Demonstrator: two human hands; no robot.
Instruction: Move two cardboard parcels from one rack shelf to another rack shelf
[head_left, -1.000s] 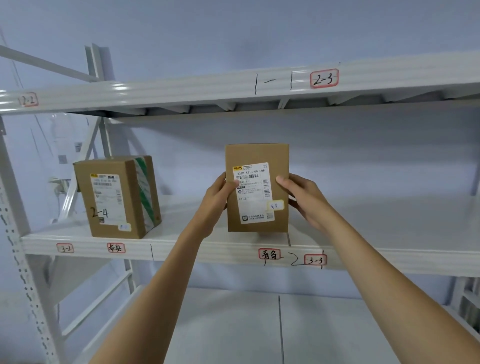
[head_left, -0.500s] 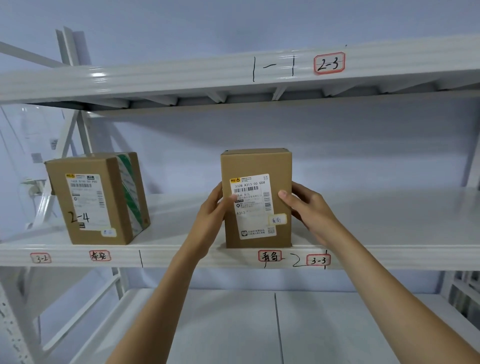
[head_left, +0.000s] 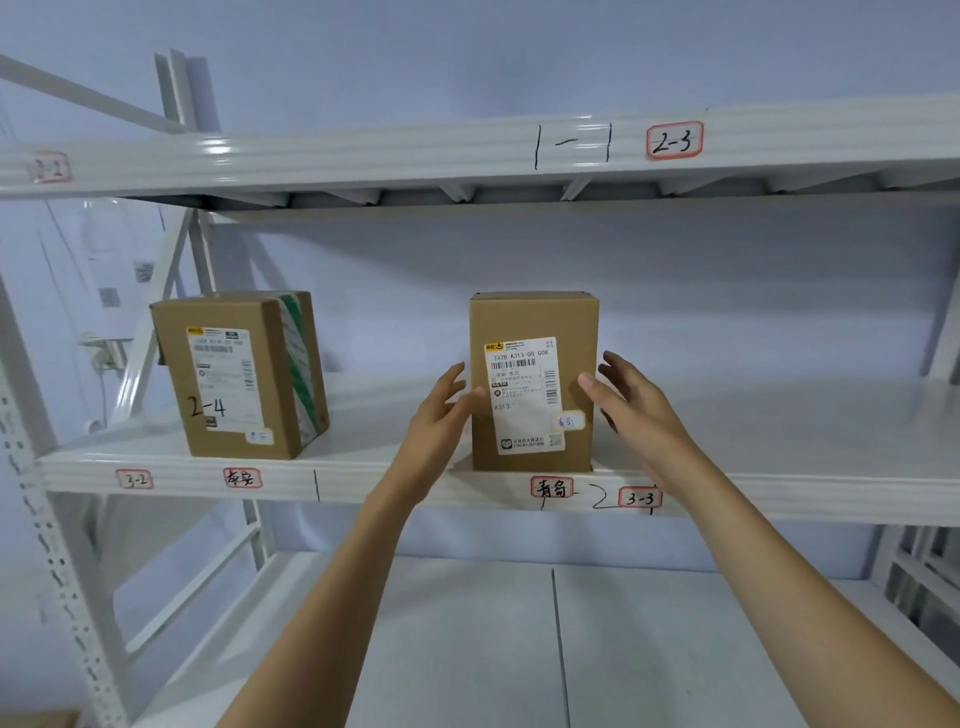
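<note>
White metal rack (head_left: 363, 478) takes up pretty much the whole view, shelves glossy enough to catch glare. Behind it is a plain pale bluish wall (head_left: 519, 52). Rack's left upright (head_left: 31, 467) has a row of punched holes, with diagonal braces just behind it. Handwritten red-bordered labels (head_left: 674, 140) are stuck along the rack's front beams. Lighting's soft and even.

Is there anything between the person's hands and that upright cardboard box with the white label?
Nothing visible. The left hand and right hand sit open on either side of the upright brown cardboard parcel, which stands on the white metal shelf. The second brown cardboard parcel marked 2-4 stands well off to the left.
</note>
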